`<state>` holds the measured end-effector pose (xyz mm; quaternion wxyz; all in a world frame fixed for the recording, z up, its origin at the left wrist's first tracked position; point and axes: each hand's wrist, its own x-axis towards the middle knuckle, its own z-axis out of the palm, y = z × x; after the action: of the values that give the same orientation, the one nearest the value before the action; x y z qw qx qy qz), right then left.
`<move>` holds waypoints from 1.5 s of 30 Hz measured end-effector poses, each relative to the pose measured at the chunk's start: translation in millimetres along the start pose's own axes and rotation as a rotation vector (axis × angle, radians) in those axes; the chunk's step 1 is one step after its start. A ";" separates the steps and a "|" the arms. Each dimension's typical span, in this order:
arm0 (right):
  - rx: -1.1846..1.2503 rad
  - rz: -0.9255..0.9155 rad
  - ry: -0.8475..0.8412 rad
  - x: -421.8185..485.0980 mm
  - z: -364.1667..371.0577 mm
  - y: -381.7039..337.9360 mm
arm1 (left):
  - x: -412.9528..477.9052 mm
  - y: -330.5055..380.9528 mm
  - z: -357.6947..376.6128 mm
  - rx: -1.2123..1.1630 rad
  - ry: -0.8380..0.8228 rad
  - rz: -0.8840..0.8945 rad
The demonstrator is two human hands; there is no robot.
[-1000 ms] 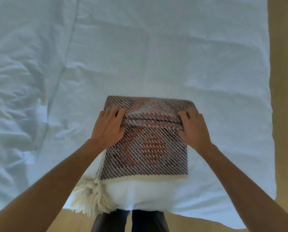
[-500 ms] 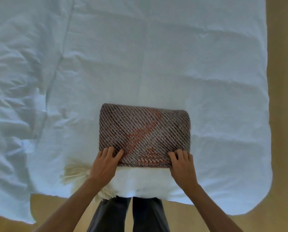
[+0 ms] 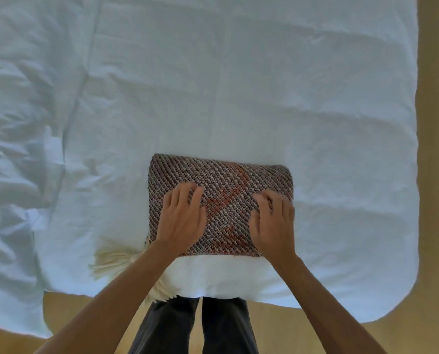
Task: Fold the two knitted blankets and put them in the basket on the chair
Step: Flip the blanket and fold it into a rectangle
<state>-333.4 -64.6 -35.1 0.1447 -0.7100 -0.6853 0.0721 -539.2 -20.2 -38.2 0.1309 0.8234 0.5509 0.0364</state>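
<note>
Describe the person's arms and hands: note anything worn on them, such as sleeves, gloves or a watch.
Both forearms are bare as far as the frame shows: no sleeves, gloves, watch or bracelet on the left hand or right hand. The fingers are motion-blurred, so rings cannot be ruled out. Dark trousers show below.

Knitted blanket (image 3: pixel 226 180) was folded into a thick rectangular pad, brown-grey diagonal knit with rust-red patches. It lay flat near the close edge of the white bedding (image 3: pixel 315 98). Cream fringe (image 3: pixel 111 261) stuck out at its near-left corner, probably the same blanket's.
</note>
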 end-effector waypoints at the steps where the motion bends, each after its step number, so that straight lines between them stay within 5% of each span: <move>1: -0.021 -0.012 -0.006 11.0 5.1 -3.0 | 14.4 5.8 0.8 0.000 0.012 0.001; 6: -0.149 -0.021 -0.313 38.0 58.6 3.8 | 49.4 0.7 43.5 0.144 -0.263 -0.081; 11: -0.210 -0.069 -0.444 37.8 107.2 25.1 | 48.0 -23.6 91.5 0.167 -0.302 -0.052; 19: -0.124 0.077 -0.180 35.3 58.7 34.5 | 31.9 -39.2 53.8 0.076 -0.097 -0.150; 30: -0.140 0.178 -0.241 28.4 76.0 53.0 | 28.8 -59.0 66.3 0.071 -0.147 -0.215; 36: -0.057 -0.095 -0.289 -2.7 78.1 -9.1 | -18.7 8.0 77.5 0.009 -0.195 0.078; 40: -0.143 -0.075 -0.417 -9.7 113.0 1.5 | -17.4 0.2 109.6 0.076 -0.295 0.048; 45: -0.086 -0.070 -0.346 -8.6 82.5 -4.4 | -22.5 4.3 81.5 0.038 -0.260 0.028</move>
<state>-362.9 -64.3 -112.8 -0.0034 -0.6683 -0.7267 0.1591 -527.4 -56.7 -113.6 0.1851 0.8310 0.5185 -0.0794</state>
